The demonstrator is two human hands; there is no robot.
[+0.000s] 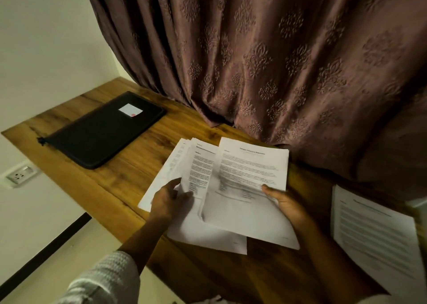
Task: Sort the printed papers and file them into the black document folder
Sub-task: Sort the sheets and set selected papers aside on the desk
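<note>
Papers (201, 165) are mid-sort, and none are filed as far as I can see. The main stack sits fanned at the centre of the tabletop (120, 188), several sheets splayed and overlapping, text side up.

Left hand (171, 199) is on the left part of the fan. Thumb and fingers look pinched on a sheet edge there, but it's blurred, so that grip is my read rather than certain. Right hand (286, 204) grips the top sheet (251, 165) at its lower right, thumb on the printed face, fingers hidden underneath. That sheet lies angled across the rest and partly covers them.

Side sheet (374, 234) lies on the right end of the tabletop, text up, well apart from the fan. It looks like a first sorted pile. Can't tell if it's one sheet or several.

Folder (101, 130) lies flat at the far left of the tabletop with a white label (130, 110) on the cover. It is well apart from the papers and both hands. It looks closed, with a pull tab at its near-left corner.

Status estimate: early.
- Done: one pile begun, at most.
- Left: split the rest of the fan, square up the piles, open the folder, insert the papers.

Most of the work is ahead.
</note>
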